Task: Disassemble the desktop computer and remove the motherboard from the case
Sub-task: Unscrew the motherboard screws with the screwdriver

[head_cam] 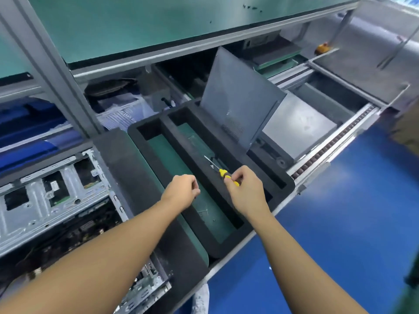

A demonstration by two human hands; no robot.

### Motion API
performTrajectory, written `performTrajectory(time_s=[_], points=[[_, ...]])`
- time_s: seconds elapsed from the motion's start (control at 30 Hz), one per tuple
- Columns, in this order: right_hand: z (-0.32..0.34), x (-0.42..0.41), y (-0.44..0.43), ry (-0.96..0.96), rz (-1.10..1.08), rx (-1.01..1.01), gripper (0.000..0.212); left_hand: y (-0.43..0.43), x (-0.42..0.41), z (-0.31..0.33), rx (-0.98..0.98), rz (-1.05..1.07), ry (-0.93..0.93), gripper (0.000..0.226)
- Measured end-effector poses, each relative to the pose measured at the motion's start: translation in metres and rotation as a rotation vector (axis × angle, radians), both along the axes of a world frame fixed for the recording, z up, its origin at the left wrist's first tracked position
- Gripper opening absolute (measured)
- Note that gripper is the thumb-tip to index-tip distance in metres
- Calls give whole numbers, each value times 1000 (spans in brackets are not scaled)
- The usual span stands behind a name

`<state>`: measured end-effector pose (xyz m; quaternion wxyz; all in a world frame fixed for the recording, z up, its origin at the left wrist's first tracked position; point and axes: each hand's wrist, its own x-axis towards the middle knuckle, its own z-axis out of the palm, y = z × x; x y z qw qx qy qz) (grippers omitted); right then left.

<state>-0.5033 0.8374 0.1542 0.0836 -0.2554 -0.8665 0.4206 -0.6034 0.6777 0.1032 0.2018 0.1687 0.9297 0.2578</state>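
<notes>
Right hand (247, 191) pinches a slim yellow-handled screwdriver (222, 172); left hand (181, 190) curled, contents unclear. Left of them, the open grey steel computer case (40, 200): its motherboard, barely seen, likely fragile, so hold its edges

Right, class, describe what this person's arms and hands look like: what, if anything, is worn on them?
The left arm and right arm are bare as far as the picture shows, with no sleeves in view. The left hand and right hand wear no gloves. No watch, ring, bracelet or wrist strap shows on either.
</notes>
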Motion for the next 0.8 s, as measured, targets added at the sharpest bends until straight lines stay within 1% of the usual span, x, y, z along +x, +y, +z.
performTrajectory(time_s=[0.07,0.17,0.2,0.23,0.33,0.43,0.53,0.63,0.73,0.8], points=[[-8,1,17,-15,-15,-34,18,12,-5,-19,-60,-52,-15,13],[-19,4,35,-30,-22,-75,19,31,-5,-43,-366,-414,-27,2],[-22,5,39,-36,-19,-89,19,39,-3,-51,-451,-512,-14,6],[-26,6,43,-43,-13,-104,19,47,-1,-59,-499,-564,2,9],[-38,7,52,-73,13,-139,19,73,8,-78,-577,-512,42,15],[-47,8,55,-91,51,-163,20,87,17,-96,-749,-486,57,30],[-53,9,54,-88,63,-199,20,88,26,-114,-855,-501,58,31],[-57,10,52,-95,80,-207,22,88,28,-124,-954,-536,13,34],[-60,12,51,-102,98,-202,22,92,27,-125,-997,-532,-56,38],[-61,14,52,-102,97,-200,21,93,29,-120,-1010,-504,-55,37]])
